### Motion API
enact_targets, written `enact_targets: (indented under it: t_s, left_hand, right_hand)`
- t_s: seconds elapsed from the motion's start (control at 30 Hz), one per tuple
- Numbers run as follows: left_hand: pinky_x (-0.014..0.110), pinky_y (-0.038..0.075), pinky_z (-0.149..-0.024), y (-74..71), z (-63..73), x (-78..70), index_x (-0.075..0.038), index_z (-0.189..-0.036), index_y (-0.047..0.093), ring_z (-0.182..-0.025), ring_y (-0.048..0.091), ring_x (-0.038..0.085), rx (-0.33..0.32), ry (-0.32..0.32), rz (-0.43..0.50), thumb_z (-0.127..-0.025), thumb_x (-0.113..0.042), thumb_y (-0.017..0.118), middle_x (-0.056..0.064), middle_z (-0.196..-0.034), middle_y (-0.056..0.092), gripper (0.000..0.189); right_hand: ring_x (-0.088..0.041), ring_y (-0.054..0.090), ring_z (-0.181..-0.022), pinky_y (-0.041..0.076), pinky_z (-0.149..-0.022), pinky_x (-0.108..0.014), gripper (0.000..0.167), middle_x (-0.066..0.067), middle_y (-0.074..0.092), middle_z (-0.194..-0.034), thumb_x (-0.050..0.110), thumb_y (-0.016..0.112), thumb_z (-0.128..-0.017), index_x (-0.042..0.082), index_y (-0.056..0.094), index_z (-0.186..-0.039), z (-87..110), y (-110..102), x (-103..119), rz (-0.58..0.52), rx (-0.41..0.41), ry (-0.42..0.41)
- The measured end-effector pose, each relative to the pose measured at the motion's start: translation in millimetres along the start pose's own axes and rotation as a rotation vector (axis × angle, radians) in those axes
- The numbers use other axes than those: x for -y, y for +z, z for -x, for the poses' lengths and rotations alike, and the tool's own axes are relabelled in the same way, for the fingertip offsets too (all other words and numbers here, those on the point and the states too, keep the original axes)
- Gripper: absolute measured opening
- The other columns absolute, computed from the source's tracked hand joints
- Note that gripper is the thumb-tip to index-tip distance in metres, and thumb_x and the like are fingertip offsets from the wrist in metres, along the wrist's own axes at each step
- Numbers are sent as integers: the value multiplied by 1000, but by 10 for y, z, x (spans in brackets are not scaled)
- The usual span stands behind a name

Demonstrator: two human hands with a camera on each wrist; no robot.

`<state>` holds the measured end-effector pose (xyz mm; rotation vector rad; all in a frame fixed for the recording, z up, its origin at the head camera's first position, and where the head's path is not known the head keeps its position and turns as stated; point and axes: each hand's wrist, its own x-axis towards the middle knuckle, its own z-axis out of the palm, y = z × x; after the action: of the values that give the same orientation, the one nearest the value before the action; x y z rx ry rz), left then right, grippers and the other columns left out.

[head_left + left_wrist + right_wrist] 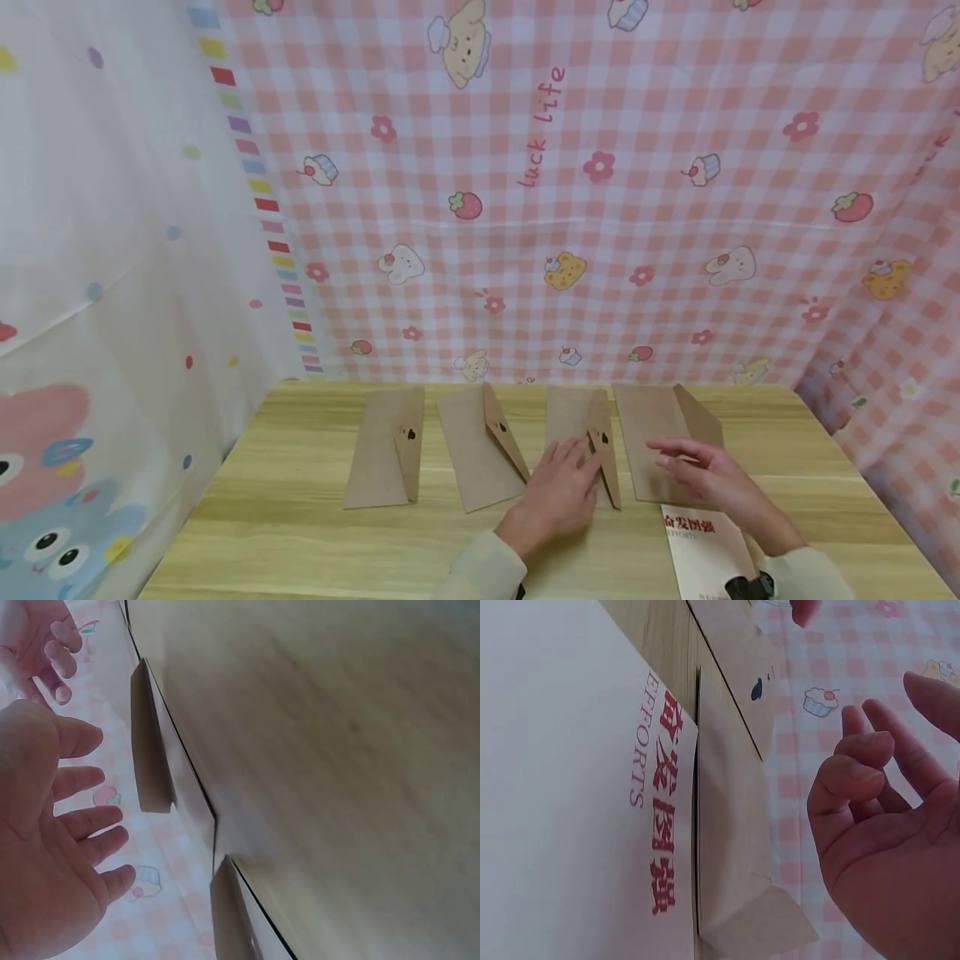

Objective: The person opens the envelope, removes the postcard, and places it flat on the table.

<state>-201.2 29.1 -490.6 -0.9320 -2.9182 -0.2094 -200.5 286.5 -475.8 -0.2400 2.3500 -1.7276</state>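
Observation:
My left hand (555,496) is over a brown paper envelope (570,412) whose flap, marked with a small dark print, is folded over. Its fingers are extended near that flap; in the left wrist view the palm (45,825) shows nothing held. Above the rightmost envelope (643,417) hovers my right hand (701,473), fingers loosely bent around nothing. That envelope's flap (702,417) is spread out to the right. A white card with red Chinese characters (701,550) lies just in front of it, partly covered by my right forearm.
Two more brown envelopes, one at the far left (375,450) and one beside it (468,458), lie on the wooden table (300,517) with flaps folded over. A pink checked cloth (480,167) hangs behind the table, and a white patterned cloth (135,275) at the left.

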Motion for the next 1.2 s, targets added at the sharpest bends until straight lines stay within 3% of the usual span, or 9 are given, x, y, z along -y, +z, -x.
enact_targets:
  t_s: [0.4, 0.63, 0.87, 1.2]
  left_hand:
    - [46, 23, -120, -37, 108, 125, -20, -153, 40, -148, 30, 25, 75, -37, 16, -104, -36, 46, 9, -159, 34, 52]
    - [45, 21, -121, -19, 121, 174, -19, -154, 38, -149, 27, 25, 108, -29, 5, -105, -37, 42, 10, -161, 31, 52]
    - [42, 21, -121, 10, 145, 189, -20, -154, 39, -149, 26, 25, 144, -7, -6, -105, -37, 41, 11, -160, 31, 51]
    - [42, 22, -121, 25, 146, 201, -24, -154, 37, -150, 26, 25, 194, -14, -7, -105, -39, 42, 10, -161, 30, 52]
  right_hand:
    - [-6, 38, -54, 38, -45, -26, 47, -1, 46, -76, 24, 60, -100, -3, 53, -138, -126, 130, -19, 56, -24, -19]
    - [-8, 42, -55, 40, -47, -25, 46, -16, 56, -105, 21, 61, -100, -3, 53, -138, -233, 232, -27, 51, -53, -35]
    - [-10, 49, -66, 43, -53, -25, 47, -19, 54, -120, 22, 59, -100, 1, 50, -141, -346, 327, -48, 59, -42, 52]
    - [-18, 55, -72, 48, -58, -29, 57, -24, 51, -132, 24, 63, -97, 1, 43, -146, -455, 459, -24, 106, -33, 65]
